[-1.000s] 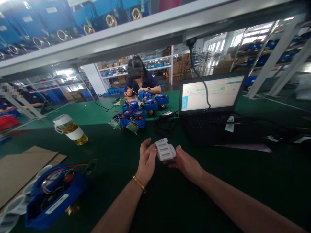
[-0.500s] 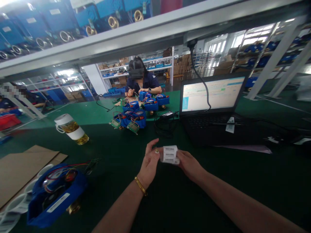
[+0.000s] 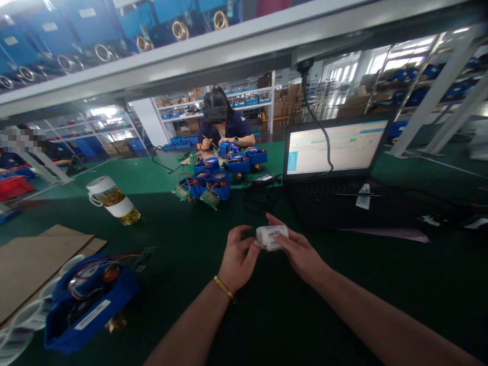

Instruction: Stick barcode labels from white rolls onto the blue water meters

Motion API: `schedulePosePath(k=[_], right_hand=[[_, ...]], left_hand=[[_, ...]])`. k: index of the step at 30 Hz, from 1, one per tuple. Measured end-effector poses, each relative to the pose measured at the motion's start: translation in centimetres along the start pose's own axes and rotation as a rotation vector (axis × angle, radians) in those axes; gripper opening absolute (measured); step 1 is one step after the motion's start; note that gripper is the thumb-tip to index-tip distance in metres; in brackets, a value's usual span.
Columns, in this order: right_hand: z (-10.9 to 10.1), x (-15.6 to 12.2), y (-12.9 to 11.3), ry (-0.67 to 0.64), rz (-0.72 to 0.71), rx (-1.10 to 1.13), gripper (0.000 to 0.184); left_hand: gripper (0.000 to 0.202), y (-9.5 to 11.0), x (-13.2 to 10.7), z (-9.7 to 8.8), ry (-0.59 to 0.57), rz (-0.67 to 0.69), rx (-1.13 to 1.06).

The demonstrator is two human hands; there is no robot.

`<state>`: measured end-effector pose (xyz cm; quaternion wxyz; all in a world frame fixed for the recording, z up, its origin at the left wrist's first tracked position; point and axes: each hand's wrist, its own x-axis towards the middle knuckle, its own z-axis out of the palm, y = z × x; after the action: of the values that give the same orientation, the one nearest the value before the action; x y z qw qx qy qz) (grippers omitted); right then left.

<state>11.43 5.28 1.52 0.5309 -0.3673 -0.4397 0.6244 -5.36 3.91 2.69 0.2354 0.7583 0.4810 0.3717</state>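
A small folded strip of white barcode labels [image 3: 272, 236] is held above the green table, in front of the laptop. My right hand [image 3: 301, 250] grips it from the right, thumb pressed on its printed face. At its left end, the thumb and fingers of my left hand [image 3: 241, 256] pinch the edge. Exactly how the strip is folded is hidden by the fingers. To the lower left lies a blue meter housing [image 3: 91, 305] with exposed wires, a brass fitting and a small green circuit board [image 3: 145, 258].
A laptop [image 3: 335, 152] stands open at the right. Several blue meters [image 3: 209, 185] with wires sit mid-table, near a black cable [image 3: 259, 195]. Left are a glass tea bottle [image 3: 116, 202], cardboard [image 3: 41, 264] and curled label tape [image 3: 28, 317]. A co-worker [image 3: 224, 124] sits opposite; a shelf [image 3: 190, 53] crosses overhead.
The label strip has turned in my fingers, its printed face now tilted and partly covered. My right thumb has moved onto its front, and my left fingers have curled in at its left end.
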Motion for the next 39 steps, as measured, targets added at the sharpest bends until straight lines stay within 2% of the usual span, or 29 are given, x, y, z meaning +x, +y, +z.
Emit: schedulePosePath(k=[2,4,6,9,11,12,15,18,21,23,25,27,29,31,33,35,37,39], right_hand=[[-0.1,0.2,0.2,-0.008,0.114,0.089,0.057],[-0.2,0.2,0.5,-0.004,0.181,0.102,0.048],[-0.2,0.2,0.9,0.026,0.229,0.063,0.040],[0.0,0.0,1.3,-0.029,0.274,0.054,0.052],[0.1,-0.2,1.1,-0.111,0.248,0.081,0.060],[0.1,-0.3,0.9,-0.151,0.221,0.079,0.059],[0.2,-0.6,0.0,-0.198,0.100,0.020,0.048],[0.2,-0.5,-0.4,-0.133,0.013,-0.004,0.047],[0.0,-0.2,-0.2,-0.098,0.076,0.052,0.046],[-0.1,0.0,0.1,-0.057,0.140,0.103,0.043],[-0.1,0.2,0.4,0.025,0.172,0.125,0.041],[0.1,0.2,0.6,0.067,0.202,0.103,0.039],[0.2,0.2,0.7,0.031,0.249,0.055,0.035],[0.4,0.0,0.7,-0.016,0.306,0.011,0.031],[0.5,-0.2,0.8,-0.028,0.352,-0.006,0.032],[0.5,-0.3,0.9,-0.025,0.384,-0.002,0.038],[0.4,-0.3,0.9,-0.071,0.374,0.010,0.046],[0.3,-0.4,0.7,-0.181,0.304,-0.046,0.051]], left_hand=[[0.036,0.3,0.0,-0.2,-0.056,0.000,-0.195],[0.038,0.5,0.0,-0.3,-0.063,0.002,-0.346],[0.038,0.6,0.0,-0.3,-0.041,0.005,-0.400],[0.035,0.2,0.1,0.0,0.037,-0.042,-0.402],[0.036,-0.4,0.1,0.3,0.106,-0.120,-0.366],[0.036,-0.6,0.2,0.4,0.131,-0.157,-0.324],[0.038,-1.2,0.2,0.4,0.133,-0.179,-0.110],[0.040,-1.1,0.2,0.3,0.080,-0.126,-0.001],[0.040,-0.6,0.1,0.3,-0.034,-0.078,-0.122],[0.027,-0.3,0.0,0.3,-0.080,-0.021,-0.201],[0.013,-0.1,-0.1,0.3,-0.067,0.046,-0.237],[0.008,0.2,-0.1,0.3,-0.026,0.084,-0.282],[0.008,0.2,-0.1,0.3,0.007,0.089,-0.339],[0.020,0.0,-0.1,0.4,0.027,0.077,-0.372],[0.028,-0.3,-0.1,0.6,0.051,0.043,-0.369],[0.024,-0.7,0.0,0.8,0.080,-0.013,-0.360],[0.019,-0.9,0.1,0.9,0.096,-0.071,-0.379],[0.017,-1.0,0.1,0.8,0.105,-0.085,-0.424]])
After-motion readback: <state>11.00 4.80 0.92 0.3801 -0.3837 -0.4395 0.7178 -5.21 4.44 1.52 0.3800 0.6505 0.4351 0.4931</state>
